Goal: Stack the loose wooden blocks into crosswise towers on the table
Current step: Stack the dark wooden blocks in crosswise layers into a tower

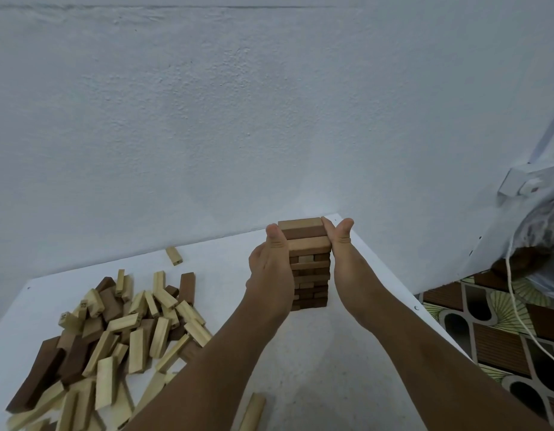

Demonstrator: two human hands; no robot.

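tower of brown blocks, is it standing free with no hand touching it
No, the left hand and the right hand press flat against opposite sides of the tower.

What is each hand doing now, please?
Left hand: open, pressed flat against the left side of the block tower.
Right hand: open, pressed flat against the tower's right side.

Tower [310, 269] stands right of block pile [120, 331] on table [331, 368].

Bare table [347, 353] lies open between the tower [310, 265] and the block pile [114, 331] (wall [207, 119] close behind).
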